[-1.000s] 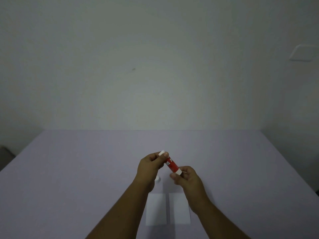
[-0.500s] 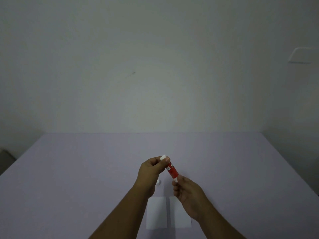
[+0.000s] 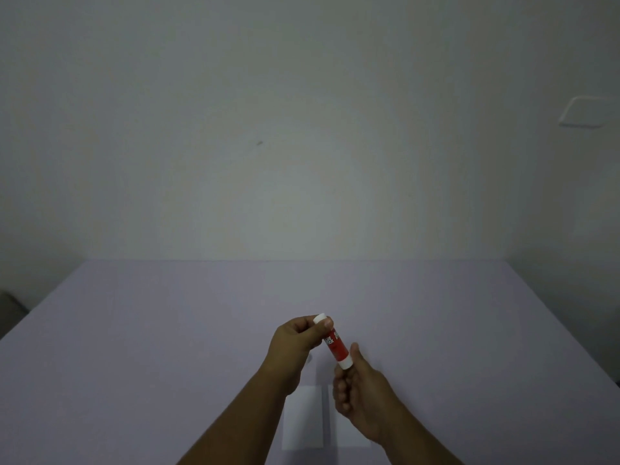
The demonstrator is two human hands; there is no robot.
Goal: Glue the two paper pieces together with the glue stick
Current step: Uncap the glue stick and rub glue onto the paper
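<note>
My left hand [image 3: 298,340] pinches the upper end of a red glue stick [image 3: 335,347], which slants down to the right above the table. A white tip sticks out past my fingers. My right hand [image 3: 360,397] is curled under the stick's white lower end, with the thumb up beside it. Two white paper pieces lie side by side on the table below my hands: the left paper [image 3: 303,419] and the right paper [image 3: 350,437], which my right wrist partly covers. A small pale cap-like object [image 3: 310,359] peeks out behind my left hand.
The lilac table [image 3: 151,347] reaches back to a plain wall. A pale switch plate [image 3: 585,110] is on the right wall. Something dark [image 3: 10,305] shows past the table's left edge.
Both hands and the glue stick have sunk slightly toward me. My right hand has shifted its hold at the stick's lower end, with the thumb now raised beside it. The papers stay put.
</note>
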